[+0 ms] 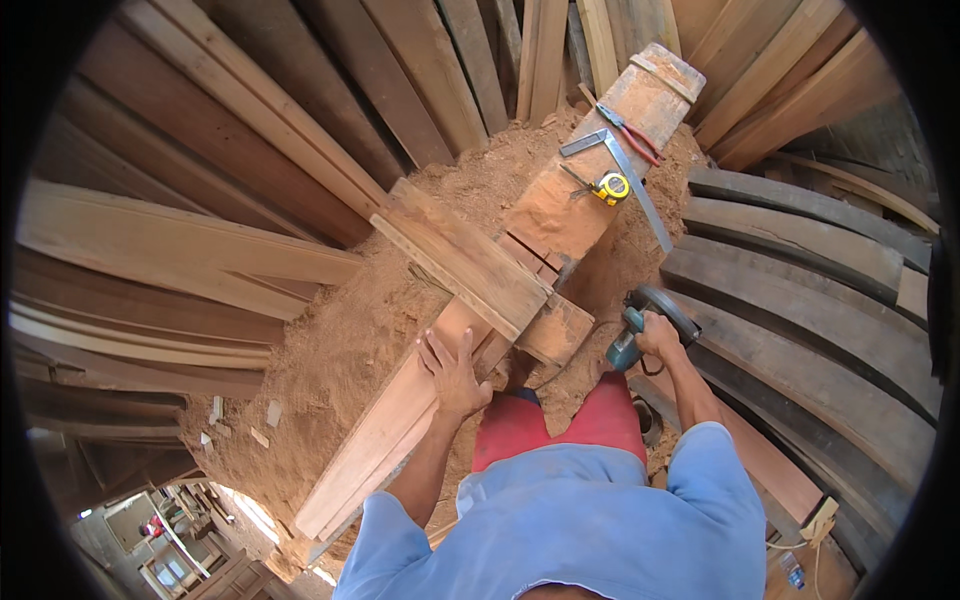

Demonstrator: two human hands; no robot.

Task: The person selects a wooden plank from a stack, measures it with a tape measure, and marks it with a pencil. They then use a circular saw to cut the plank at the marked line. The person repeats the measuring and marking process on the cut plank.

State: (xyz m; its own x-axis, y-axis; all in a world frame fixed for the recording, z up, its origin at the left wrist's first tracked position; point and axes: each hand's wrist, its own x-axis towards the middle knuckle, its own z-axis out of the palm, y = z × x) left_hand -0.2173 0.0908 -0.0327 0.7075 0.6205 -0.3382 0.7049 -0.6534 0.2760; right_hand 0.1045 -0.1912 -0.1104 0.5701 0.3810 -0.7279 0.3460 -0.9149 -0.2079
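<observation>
My left hand [453,377] lies with fingers spread on a long reddish wooden plank [375,460] that slants toward the lower left. In my right hand [657,337] is the handle of a teal circular saw [624,350] with a dark blade guard [667,308], held beside my right knee, apart from the plank. A shorter board [465,262] lies crosswise over the plank's far end, beside a wooden block [556,331]. Beyond it, a thick timber bench [560,215] carries a yellow tape measure [612,188], a metal square [643,190] and red-handled pliers [632,135].
Sawdust [330,350] covers the ground around the bench. Boards [190,235] lean along the left and far sides. Dark curved planks [800,300] are stacked on my right. A thin cord [570,365] runs near the saw, and small wood offcuts [260,438] lie at left.
</observation>
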